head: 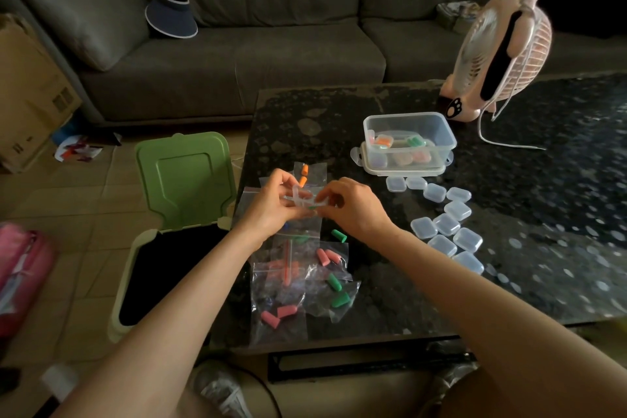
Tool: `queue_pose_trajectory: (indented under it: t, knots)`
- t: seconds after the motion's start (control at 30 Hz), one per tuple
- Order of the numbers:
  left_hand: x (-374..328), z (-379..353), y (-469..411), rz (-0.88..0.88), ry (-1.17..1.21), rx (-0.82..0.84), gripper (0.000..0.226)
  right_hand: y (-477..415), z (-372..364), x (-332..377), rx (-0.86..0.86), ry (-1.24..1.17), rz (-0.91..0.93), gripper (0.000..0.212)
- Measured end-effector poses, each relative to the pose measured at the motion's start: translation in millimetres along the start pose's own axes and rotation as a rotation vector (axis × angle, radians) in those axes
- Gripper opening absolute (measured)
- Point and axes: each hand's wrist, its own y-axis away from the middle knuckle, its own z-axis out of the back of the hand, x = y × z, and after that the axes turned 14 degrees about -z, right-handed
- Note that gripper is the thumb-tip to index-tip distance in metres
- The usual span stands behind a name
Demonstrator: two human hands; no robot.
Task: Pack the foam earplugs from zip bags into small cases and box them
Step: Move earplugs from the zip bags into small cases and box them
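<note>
**SMALL CASE FILLING: POSITIONS AND GRIP**

Far left, on the floor: bin (183, 180), green lid tipped back, mouth open just beside the table (390, 299) edge. Judged to stand there for taking emptied bags at short reach.

Left hand (268, 207): raised above the table, fingers curled round the left end of the small case (305, 201), with the hinged lid up. Held clear of the surface, probably to keep the open side turned toward the other hand.

Small case: between the two hands, gripped at both ends, directly above the zip bags (291, 285). Trace of green visible inside, likely an earplug; too blurred to confirm.

Right hand (353, 210): fingertips pinching the right end of the same case in a narrow grip. Apparently seating the contents or bringing the lid toward closing.

Below the hands: zip bags lying flat in an overlapping pile, holding pink earplugs (324, 256) plus green and orange ones. One loose green earplug (339, 236) on the table, just beside the right wrist.

Right of the wrist: empty cases (444, 224) in a curved line, near enough for the next pick.

Beyond these: clear box (437, 132), part filled with packed cases. Well apart from the grip, hence a reach forward and right for boxing.

Far right, at the back of the table: fan (502, 44).
</note>
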Motion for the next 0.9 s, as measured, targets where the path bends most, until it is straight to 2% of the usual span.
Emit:
queue_pose_trajectory:
  t: [0.1, 0.17, 0.23, 0.3, 0.43, 0.53, 0.63, 0.8, 0.9]
  knots:
    - [0, 1, -1, 0.021, -0.017, -0.024, 0.044, -4, 9, -2, 0.029, -0.025, -0.133, 0.031]
    - [2, 1, -1, 0.031, -0.031, -0.027, 0.043, -4, 10, -6, 0.166, 0.089, -0.194, 0.033]
    - [4, 2, -2, 0.028, -0.045, -0.023, 0.042, -2, 5, -10, 0.306, 0.219, -0.207, 0.036]
    - [5, 2, -2, 0.026, -0.065, -0.017, 0.042, -1, 1, -12, 0.342, 0.258, -0.175, 0.033]
    - [7, 1, -2, 0.031, -0.066, -0.010, 0.041, -5, 8, -12, 0.282, 0.104, -0.198, 0.017]
    - [5, -2, -2, 0.024, -0.084, -0.001, 0.041, -6, 13, -9, 0.175, -0.219, -0.262, 0.012]
    - [2, -3, -1, 0.008, -0.066, -0.008, 0.041, -6, 16, -3, 0.069, -0.472, -0.223, 0.009]
    - [1, -11, -1, -0.114, -0.024, -0.046, 0.048, -7, 18, 1, -0.040, -0.548, -0.175, 0.019]
    - [0, -13, -1, -0.147, -0.025, -0.064, 0.048, -6, 20, 2, -0.067, -0.534, -0.138, 0.014]
